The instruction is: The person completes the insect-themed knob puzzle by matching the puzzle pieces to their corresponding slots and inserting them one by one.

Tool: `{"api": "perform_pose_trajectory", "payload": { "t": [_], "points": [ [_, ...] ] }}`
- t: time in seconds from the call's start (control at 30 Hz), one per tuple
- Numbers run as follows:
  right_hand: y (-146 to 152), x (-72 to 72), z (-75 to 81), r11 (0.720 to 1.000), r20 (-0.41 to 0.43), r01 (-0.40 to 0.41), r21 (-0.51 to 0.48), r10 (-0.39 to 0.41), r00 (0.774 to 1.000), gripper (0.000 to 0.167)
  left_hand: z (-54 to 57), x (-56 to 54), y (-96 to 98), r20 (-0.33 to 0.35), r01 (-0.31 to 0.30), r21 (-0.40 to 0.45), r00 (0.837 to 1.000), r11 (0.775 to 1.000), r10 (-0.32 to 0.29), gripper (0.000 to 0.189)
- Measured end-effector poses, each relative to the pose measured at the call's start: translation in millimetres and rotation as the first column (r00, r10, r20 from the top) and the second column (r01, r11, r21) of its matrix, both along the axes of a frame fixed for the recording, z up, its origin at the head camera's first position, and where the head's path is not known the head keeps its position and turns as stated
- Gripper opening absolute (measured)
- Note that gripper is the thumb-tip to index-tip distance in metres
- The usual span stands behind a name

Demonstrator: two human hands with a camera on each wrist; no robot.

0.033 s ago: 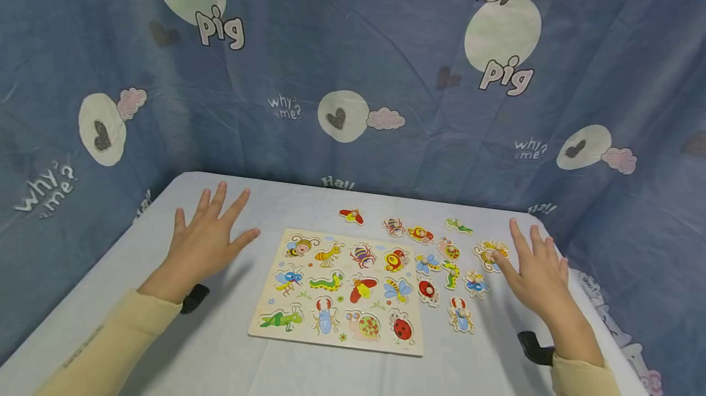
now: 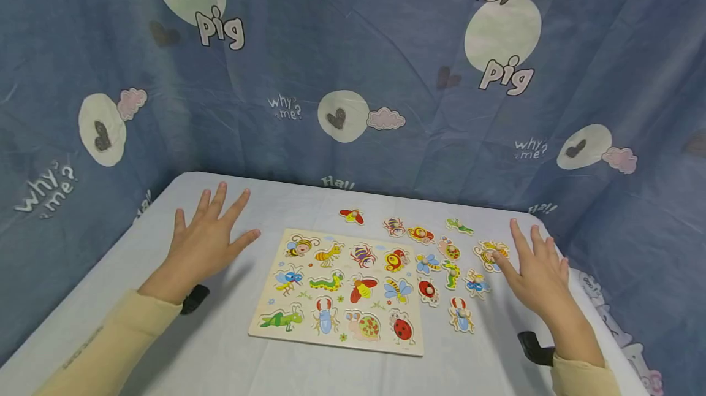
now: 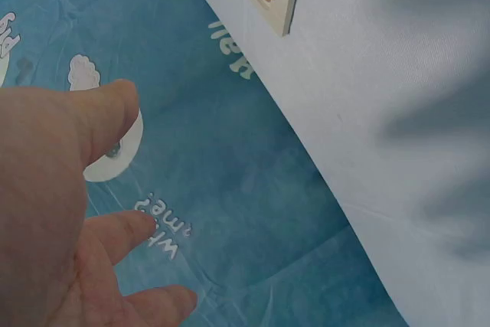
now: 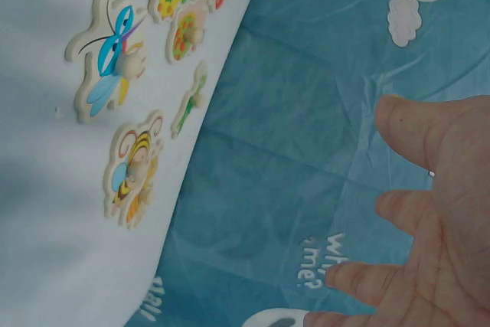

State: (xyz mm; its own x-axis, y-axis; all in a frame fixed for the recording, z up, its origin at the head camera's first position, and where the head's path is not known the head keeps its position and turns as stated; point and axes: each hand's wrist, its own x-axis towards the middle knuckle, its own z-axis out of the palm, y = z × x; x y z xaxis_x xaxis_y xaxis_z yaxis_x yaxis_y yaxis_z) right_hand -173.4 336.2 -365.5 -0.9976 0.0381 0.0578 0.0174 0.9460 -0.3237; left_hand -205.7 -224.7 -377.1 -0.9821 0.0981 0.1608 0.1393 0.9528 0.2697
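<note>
My left hand hovers over the table to the left of a wooden puzzle board, fingers spread and holding nothing. On the opposite side my right hand is also spread and bare. Its thumb overlaps a bee piece in the head view; the right wrist view shows that bee piece apart from the hand. The board carries printed insects in shallow recesses. Loose knobbed pieces lie right of it, among them a mosquito, a stag beetle, a ladybug and a caterpillar.
A red-winged beetle piece and a spider piece lie behind the board, with a grasshopper piece farther right. The white table is bordered at the back and sides by a blue printed curtain.
</note>
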Motion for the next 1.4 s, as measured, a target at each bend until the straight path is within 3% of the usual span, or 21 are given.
{"api": "perform_pose_trajectory", "payload": {
  "t": [0.57,0.87,1.13,1.4],
  "points": [
    [1.2,-0.8,-6.3,0.999,0.046,-0.004,-0.032,0.006,0.999,0.092,-0.9,1.6,3.3,0.037,0.008,-0.001,0.999,1.0,-0.008,0.092],
    [7.7,-6.5,-12.6,0.998,-0.003,-0.045,-0.035,0.045,0.999,0.089,1.2,4.0,7.9,0.059,0.025,0.004,0.998,1.0,-0.025,0.091],
    [23.4,-15.9,-15.3,0.991,-0.023,-0.107,-0.084,0.105,0.994,0.084,-6.3,12.9,10.8,0.083,0.11,0.016,0.99,0.994,-0.111,0.092],
    [43.6,-25.7,-17.1,0.993,-0.03,-0.086,-0.08,0.084,0.996,0.073,-19.5,28.1,5.8,0.16,0.22,0.081,0.96,0.972,-0.23,0.094]
  ]
}}
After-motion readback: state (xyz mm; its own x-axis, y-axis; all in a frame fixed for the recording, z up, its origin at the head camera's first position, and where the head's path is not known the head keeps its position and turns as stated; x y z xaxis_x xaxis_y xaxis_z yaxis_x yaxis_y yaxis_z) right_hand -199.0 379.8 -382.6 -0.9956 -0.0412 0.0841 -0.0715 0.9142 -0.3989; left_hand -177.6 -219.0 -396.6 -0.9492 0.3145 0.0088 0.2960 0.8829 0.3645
